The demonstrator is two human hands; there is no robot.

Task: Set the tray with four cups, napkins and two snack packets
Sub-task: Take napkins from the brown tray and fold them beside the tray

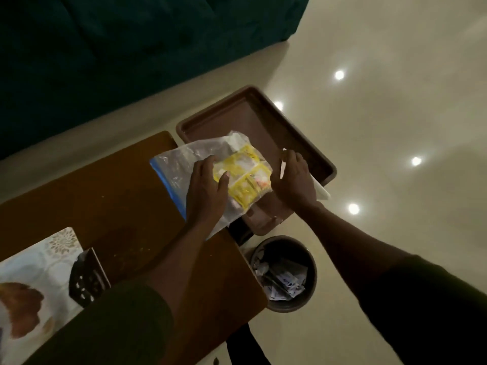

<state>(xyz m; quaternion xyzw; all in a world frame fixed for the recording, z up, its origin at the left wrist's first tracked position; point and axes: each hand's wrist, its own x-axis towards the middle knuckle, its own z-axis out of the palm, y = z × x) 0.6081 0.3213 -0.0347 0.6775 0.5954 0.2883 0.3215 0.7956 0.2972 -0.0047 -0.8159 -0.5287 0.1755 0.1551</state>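
Head view looks down on a brown plastic tray (266,119), rectangular with rounded corners and a raised rim, which stands past the end of a dark wooden desk (105,196). Its far half is bare. A clear, crinkled plastic bag (184,162) with a blue strip along one edge lies across the desk's corner and the tray's near rim; inside it are glossy yellow snack packets (247,175).

The left hand (207,191) presses down on the bag, its fingers (204,167) curled over the film and the thumb against the yellow packets, so it grips the bag. The right hand (295,177) rests at the bag's right edge over the tray, fingers bent around a thin white piece (283,164); what that piece is cannot be told.

On the desk's near left lie a floral-patterned mat (34,272) and a dark perforated holder (87,277). Below the desk's end, on the shiny pale tiled floor (395,101), stands a round bin (284,272) with crumpled wrappers. A dark teal sofa (131,48) lines the far side; the floor to the right of the tray is open.
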